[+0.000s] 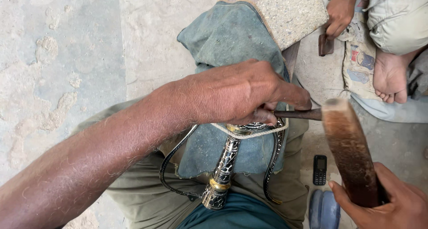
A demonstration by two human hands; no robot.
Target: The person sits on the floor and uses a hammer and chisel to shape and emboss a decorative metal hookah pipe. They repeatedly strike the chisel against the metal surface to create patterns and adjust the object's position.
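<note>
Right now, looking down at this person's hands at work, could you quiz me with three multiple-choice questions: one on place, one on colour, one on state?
1. Where does the small phone lie?
A. on the ground by the knee
B. on the stone block
C. in a hand

2. What colour is the cloth over the lap?
A. red
B. blue-grey
C. white

3. What does the right hand do?
A. hangs open
B. grips a wooden mallet
C. holds the phone

Answers: 1 A, it rests on the floor; 2 B, faded blue-grey fabric; 3 B, fingers wrap the mallet.
</note>
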